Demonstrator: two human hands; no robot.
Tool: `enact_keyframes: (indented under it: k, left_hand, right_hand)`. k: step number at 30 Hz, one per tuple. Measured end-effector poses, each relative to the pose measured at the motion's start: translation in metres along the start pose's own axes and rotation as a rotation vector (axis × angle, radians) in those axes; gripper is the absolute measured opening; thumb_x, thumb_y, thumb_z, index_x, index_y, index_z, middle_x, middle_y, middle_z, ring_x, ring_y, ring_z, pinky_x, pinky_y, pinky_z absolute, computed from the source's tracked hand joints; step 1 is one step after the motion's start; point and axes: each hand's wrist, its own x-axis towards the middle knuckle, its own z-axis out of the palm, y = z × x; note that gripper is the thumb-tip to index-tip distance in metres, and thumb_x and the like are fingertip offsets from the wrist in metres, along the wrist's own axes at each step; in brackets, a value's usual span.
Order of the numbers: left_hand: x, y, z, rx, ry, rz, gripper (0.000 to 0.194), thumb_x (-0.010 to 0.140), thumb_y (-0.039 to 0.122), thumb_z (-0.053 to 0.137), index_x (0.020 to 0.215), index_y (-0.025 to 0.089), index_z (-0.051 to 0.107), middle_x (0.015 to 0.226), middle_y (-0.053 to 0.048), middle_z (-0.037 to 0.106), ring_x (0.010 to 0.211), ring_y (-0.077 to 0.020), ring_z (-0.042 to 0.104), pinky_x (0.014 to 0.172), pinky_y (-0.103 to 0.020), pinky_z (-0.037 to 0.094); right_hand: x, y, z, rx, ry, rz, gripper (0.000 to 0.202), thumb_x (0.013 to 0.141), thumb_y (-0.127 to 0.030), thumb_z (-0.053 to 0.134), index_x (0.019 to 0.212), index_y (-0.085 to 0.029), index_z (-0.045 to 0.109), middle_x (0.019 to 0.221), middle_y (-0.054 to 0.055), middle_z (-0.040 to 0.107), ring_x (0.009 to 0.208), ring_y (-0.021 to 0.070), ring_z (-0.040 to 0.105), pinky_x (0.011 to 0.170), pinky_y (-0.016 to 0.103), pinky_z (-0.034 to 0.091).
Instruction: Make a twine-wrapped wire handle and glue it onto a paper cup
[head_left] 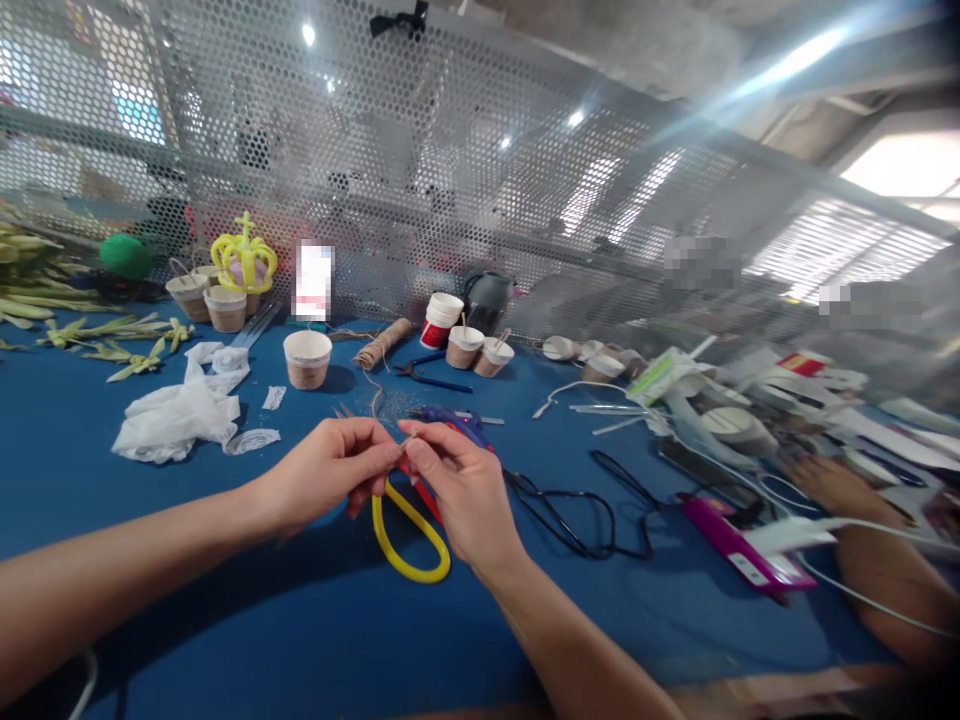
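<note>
My left hand and my right hand meet at the middle of the table, both closed in a pinch. Between their fingertips is a thin tan strand that looks like twine; most of it is hidden by the fingers. Below the hands lie scissors with a yellow and red handle, partly covered by them. Just behind my right hand rests a blue glue gun. A roll of twine lies farther back, its loose end trailing towards my hands. Nearby stands a paper-wrapped cup with a white rim.
Crumpled white lace is at left, near green husk-like pieces and a yellow crown. Blue-handled pliers lie behind. A black cable runs right towards a purple power strip. Another person's arm reaches in at right.
</note>
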Motion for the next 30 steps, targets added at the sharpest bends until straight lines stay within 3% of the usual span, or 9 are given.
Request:
enact_keyframes:
  k: [5,12,21,25,30]
  left_hand:
    - [0.0012,-0.0005,-0.0010,0.038,0.042,0.021,0.027,0.075,0.039,0.050,0.065,0.014,0.047,0.049,0.006,0.045,0.038,-0.0040,0.041,0.038,-0.016,0.034]
    - [0.0007,-0.0011,0.0000,0.068,0.026,0.035,0.025,0.075,0.037,0.050,0.065,0.014,0.049,0.048,0.006,0.044,0.039,-0.0046,0.040,0.038,-0.016,0.035]
    - [0.0001,-0.0015,0.0009,0.079,-0.022,-0.004,0.028,0.076,0.039,0.049,0.063,0.014,0.046,0.050,0.005,0.047,0.038,-0.0042,0.040,0.038,-0.016,0.033]
    - [0.0003,-0.0013,0.0000,0.065,-0.055,-0.022,0.029,0.077,0.041,0.046,0.066,0.014,0.048,0.052,0.005,0.048,0.038,-0.0042,0.040,0.039,-0.017,0.034]
    - [0.0026,-0.0027,-0.0022,0.010,-0.008,0.014,0.027,0.075,0.040,0.051,0.066,0.015,0.046,0.050,0.006,0.044,0.038,-0.0044,0.039,0.037,-0.017,0.034]
  right_hand:
    - [-0.0003,0.0001,-0.0008,-0.072,-0.026,-0.024,0.022,0.074,-0.030,0.058,0.093,-0.020,0.065,0.073,0.000,0.056,0.056,0.0078,0.048,0.057,0.022,0.043]
    - [-0.0001,0.0011,-0.0017,-0.111,-0.031,-0.029,0.015,0.077,-0.031,0.054,0.078,-0.018,0.061,0.062,-0.003,0.051,0.051,0.0067,0.045,0.050,0.020,0.038]
    - [-0.0018,-0.0048,0.0000,-0.184,-0.009,-0.079,0.020,0.077,-0.029,0.053,0.061,-0.017,0.050,0.057,-0.004,0.046,0.050,0.0068,0.040,0.050,0.020,0.035]
    - [-0.0026,-0.0054,-0.0002,-0.170,-0.014,-0.061,0.016,0.078,-0.030,0.051,0.070,-0.017,0.056,0.056,-0.004,0.048,0.050,0.0076,0.043,0.050,0.021,0.036]
    - [-0.0015,0.0002,-0.0010,-0.123,-0.041,-0.034,0.019,0.079,-0.030,0.051,0.090,-0.019,0.063,0.065,-0.001,0.051,0.054,0.0084,0.044,0.053,0.022,0.039]
